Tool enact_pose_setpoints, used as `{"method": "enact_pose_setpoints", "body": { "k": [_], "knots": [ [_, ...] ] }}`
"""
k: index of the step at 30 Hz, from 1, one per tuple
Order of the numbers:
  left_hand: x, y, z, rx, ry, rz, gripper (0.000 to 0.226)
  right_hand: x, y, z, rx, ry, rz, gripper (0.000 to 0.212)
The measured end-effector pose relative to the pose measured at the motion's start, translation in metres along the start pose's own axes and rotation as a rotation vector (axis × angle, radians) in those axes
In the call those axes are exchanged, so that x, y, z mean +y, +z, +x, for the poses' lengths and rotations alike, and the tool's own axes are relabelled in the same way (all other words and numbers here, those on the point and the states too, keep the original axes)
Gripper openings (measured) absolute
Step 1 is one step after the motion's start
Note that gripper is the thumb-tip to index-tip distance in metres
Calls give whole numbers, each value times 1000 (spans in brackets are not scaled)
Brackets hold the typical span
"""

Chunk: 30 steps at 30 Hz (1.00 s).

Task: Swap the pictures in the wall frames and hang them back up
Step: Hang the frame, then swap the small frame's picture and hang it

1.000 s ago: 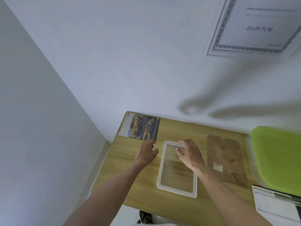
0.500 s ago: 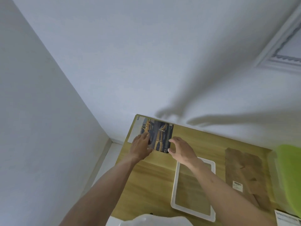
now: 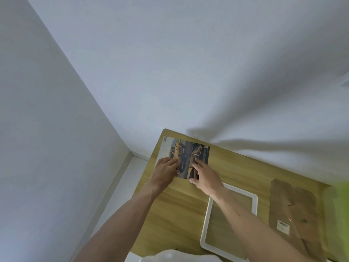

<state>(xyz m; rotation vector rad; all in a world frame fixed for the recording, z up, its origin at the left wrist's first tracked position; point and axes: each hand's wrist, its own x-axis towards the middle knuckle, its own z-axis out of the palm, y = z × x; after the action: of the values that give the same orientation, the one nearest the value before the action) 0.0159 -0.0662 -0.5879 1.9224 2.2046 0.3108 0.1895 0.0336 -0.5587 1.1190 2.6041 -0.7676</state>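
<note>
A picture (image 3: 190, 152) showing yellow cars lies flat at the far left corner of the wooden table (image 3: 181, 210). My left hand (image 3: 166, 170) rests on its near left part with the fingers laid on the print. My right hand (image 3: 204, 175) lies on its near right part, fingers on top and the thumb at the near edge. An empty white picture frame (image 3: 205, 222) lies flat on the table just right of my right forearm, which crosses its far corner. A brown backing board (image 3: 294, 214) with a small white label lies further right.
The table stands in a corner between two white walls. A green-lidded container (image 3: 342, 210) shows blurred at the right edge. A white rounded object (image 3: 170, 256) sits at the bottom of the view. A framed picture's corner (image 3: 345, 80) hangs on the wall at far right.
Both hands left the white frame and moved left to the car picture, now resting on it. The view swung left, so the wall frame and green container slid to the right edge.
</note>
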Motion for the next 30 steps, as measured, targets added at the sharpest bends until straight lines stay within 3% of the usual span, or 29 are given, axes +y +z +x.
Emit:
{"method": "enact_pose_setpoints", "body": {
  "k": [6, 12, 16, 21, 24, 26, 30],
  "knots": [
    [-3, 2, -12, -72, 46, -77, 63, 1, 7, -6, 47, -15, -70, 43],
    [7, -3, -16, 33, 171, 59, 33, 2, 6, -23, 203, -116, -81, 35],
    [20, -20, -11, 96, 207, 7, 41, 4, -2, -31, 386, -259, -144, 41],
    [43, -58, -7, 182, 126, -225, 27, -1, -25, -46, 601, -325, -72, 27],
    [47, -77, -7, 208, -44, -335, 45, 7, -40, -58, 633, -279, 68, 42],
    [48, -88, -4, 225, -140, -450, 45, 15, -53, -69, 628, -244, 149, 50],
    [56, -108, 5, 301, -359, -791, 58, 25, -79, -100, 643, -72, 552, 42]
  ]
}}
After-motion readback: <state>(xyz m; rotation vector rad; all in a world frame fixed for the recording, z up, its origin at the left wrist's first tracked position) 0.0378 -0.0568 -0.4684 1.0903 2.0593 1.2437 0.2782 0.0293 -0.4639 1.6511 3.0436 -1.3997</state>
